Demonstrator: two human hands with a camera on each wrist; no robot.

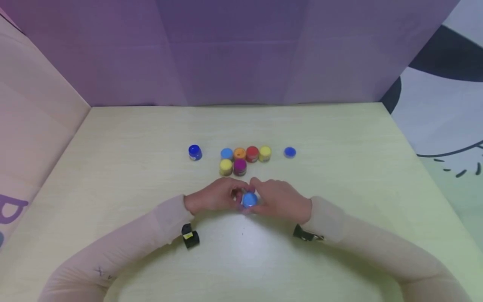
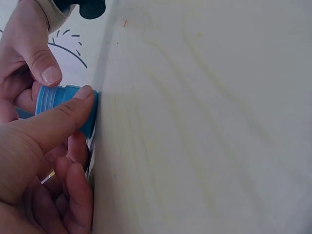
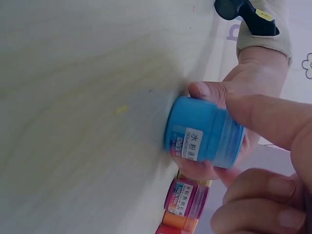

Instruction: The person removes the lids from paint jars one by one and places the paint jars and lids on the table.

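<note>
Here's a blue jar [image 2: 59, 96] at the left of my frame, ribbed end pointing left!
Lower left, I've got the left hand [image 2: 34, 146], thumb laid across the jar, fingers curled below; upper left, the right hand [image 2: 27, 48], thumb tip right by the ribbed end. Up top I catch a pale cuff [image 2: 58, 14], a black device [image 2: 91, 8], a patterned wall [image 2: 70, 41] behind, and pale tabletop [image 2: 209, 126] filling the whole right side.

Reads 水粉 on white paper label [image 3: 192, 144] of light-blue cylindrical plastic jar [image 3: 210, 129], then too blurry. Shows similar print, illegible, on purple cylindrical plastic jar [image 3: 198, 201] beyond it. Looks like X on beige cloth sleeve [image 1: 139, 235], left of light-blue jar.
</note>
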